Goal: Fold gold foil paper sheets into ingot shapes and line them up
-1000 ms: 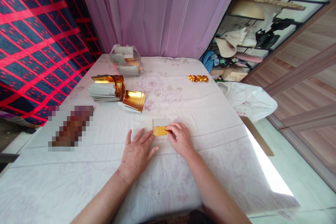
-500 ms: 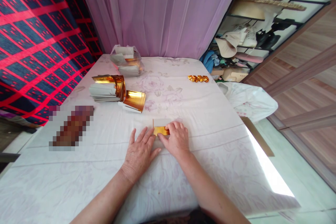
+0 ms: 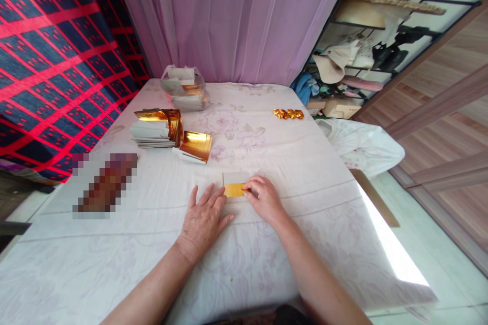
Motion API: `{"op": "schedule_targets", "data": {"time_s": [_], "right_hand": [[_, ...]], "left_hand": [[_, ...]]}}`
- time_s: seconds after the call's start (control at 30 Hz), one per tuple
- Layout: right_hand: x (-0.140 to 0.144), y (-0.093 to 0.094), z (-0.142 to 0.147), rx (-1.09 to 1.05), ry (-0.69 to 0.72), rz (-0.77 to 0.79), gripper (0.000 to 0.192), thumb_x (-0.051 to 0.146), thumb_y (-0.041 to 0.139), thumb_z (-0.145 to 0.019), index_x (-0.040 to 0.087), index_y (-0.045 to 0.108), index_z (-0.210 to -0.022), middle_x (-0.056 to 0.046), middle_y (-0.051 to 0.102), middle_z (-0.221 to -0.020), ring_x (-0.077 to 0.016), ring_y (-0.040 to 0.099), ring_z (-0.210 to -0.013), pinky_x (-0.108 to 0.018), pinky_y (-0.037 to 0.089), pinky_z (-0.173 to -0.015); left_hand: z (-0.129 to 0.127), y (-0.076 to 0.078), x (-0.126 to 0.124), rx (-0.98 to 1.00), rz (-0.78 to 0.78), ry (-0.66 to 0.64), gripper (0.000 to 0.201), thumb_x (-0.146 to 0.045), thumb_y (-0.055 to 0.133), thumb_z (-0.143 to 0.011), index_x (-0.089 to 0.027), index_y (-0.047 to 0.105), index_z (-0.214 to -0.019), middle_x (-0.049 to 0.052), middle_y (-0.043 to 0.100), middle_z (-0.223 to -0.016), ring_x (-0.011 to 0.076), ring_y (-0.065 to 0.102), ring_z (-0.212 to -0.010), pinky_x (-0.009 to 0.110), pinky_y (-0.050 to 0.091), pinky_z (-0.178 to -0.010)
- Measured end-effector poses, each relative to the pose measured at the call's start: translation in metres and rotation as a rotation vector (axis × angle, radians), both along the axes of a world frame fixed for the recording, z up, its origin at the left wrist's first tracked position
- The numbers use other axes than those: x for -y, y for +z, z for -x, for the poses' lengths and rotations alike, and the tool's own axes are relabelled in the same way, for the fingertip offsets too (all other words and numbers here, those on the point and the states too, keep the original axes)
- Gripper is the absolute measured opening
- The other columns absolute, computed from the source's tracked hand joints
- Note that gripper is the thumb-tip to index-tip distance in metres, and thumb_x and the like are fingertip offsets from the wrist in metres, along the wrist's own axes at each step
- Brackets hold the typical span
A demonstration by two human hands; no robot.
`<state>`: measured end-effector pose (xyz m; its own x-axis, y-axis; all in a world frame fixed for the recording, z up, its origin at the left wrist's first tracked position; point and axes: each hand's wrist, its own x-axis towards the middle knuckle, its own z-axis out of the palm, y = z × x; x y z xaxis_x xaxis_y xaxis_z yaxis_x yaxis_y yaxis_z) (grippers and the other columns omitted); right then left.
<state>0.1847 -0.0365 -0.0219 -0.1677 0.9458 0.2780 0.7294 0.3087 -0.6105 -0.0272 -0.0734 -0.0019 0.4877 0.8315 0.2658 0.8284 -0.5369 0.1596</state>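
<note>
Gold-foil paper sheets are stacked on the worktop, beyond and left of the fingers of my left hand. Farther past them stands a clear bag of paper; nearer lie loose golden sheets. I have that hand flat, fingers spread wide, tips touching the left edge of the gold-and-grey paper. My right hand pinches the paper's right end. Crumpled gold foil pieces sit well beyond its fingers.
</note>
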Motion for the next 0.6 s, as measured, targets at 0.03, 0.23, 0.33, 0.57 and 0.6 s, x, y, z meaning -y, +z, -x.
{"op": "schedule_targets", "data": {"time_s": [0.03, 0.23, 0.33, 0.57, 0.6], "right_hand": [[-0.001, -0.001, -0.003, -0.019, 0.02, 0.0, 0.019, 0.006, 0.063, -0.075, 0.023, 0.068, -0.083, -0.003, 0.068, -0.097, -0.0189, 0.061, -0.093, -0.035, 0.047, -0.087], [-0.002, -0.005, -0.012, -0.056, 0.097, -0.005, 0.029, 0.002, 0.055, -0.074, 0.022, 0.069, -0.088, -0.005, 0.068, -0.103, -0.0192, 0.062, -0.099, -0.037, 0.049, -0.092], [-0.002, -0.005, -0.014, -0.053, 0.124, -0.015, 0.035, -0.001, 0.048, -0.074, 0.021, 0.069, -0.091, -0.006, 0.068, -0.105, -0.019, 0.062, -0.1, -0.038, 0.049, -0.093], [0.001, -0.007, -0.01, -0.051, 0.095, -0.057, 0.042, -0.003, 0.042, -0.068, 0.02, 0.07, -0.089, -0.006, 0.069, -0.104, -0.0191, 0.062, -0.1, -0.037, 0.048, -0.093], [0.001, -0.008, -0.009, -0.047, 0.08, -0.064, 0.042, -0.003, 0.043, -0.067, 0.021, 0.07, -0.088, -0.006, 0.069, -0.104, -0.0193, 0.061, -0.099, -0.037, 0.048, -0.093]], "left_hand": [[0.0, 0.0, 0.0, 0.0, 0.004, 0.001, 0.031, -0.042, 0.054, -0.093, -0.02, 0.065, -0.111, 0.008, 0.063, -0.132, 0.0336, 0.051, -0.13, 0.061, 0.026, -0.113], [0.0, 0.0, 0.0, -0.004, 0.016, 0.005, 0.031, -0.042, 0.056, -0.092, -0.02, 0.065, -0.111, 0.009, 0.063, -0.132, 0.0349, 0.05, -0.13, 0.062, 0.028, -0.111], [0.0, 0.001, 0.0, -0.005, 0.018, 0.004, 0.03, -0.042, 0.056, -0.092, -0.02, 0.065, -0.111, 0.009, 0.063, -0.132, 0.0351, 0.051, -0.129, 0.062, 0.028, -0.111], [-0.003, 0.001, -0.001, -0.01, -0.021, -0.006, 0.03, -0.041, 0.055, -0.092, -0.019, 0.066, -0.111, 0.009, 0.061, -0.136, 0.0337, 0.048, -0.132, 0.061, 0.023, -0.114], [-0.003, 0.0, -0.001, -0.01, -0.031, -0.011, 0.031, -0.041, 0.055, -0.093, -0.019, 0.066, -0.111, 0.009, 0.061, -0.135, 0.0333, 0.049, -0.131, 0.061, 0.022, -0.115]]}}
